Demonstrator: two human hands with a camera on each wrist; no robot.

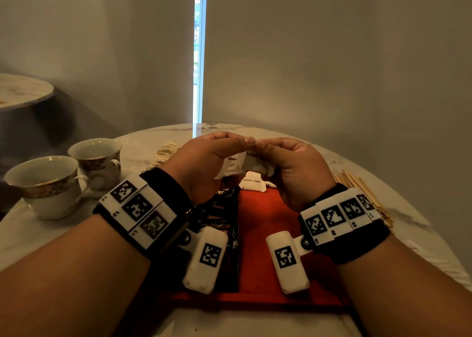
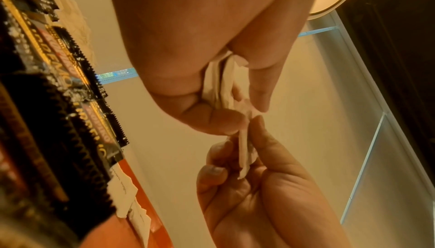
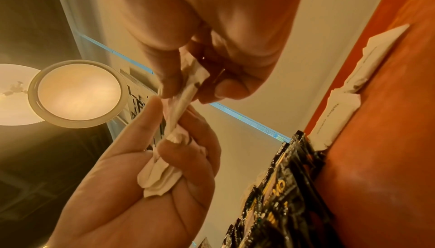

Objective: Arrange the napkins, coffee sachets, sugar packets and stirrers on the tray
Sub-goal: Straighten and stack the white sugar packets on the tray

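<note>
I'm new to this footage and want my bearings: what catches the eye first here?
Both hands, the left hand and the right hand, meet above the red tray, pinching white sugar packets between them. On the tray, black coffee sachets lie along its left side and more brown sugar packets at its far edge. Two gold-rimmed cups stand on the table to the left.

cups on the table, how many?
2. Both stand left of the red tray: the near cup at the table's left edge, the far cup just behind it to the right. None seems hidden.
</note>
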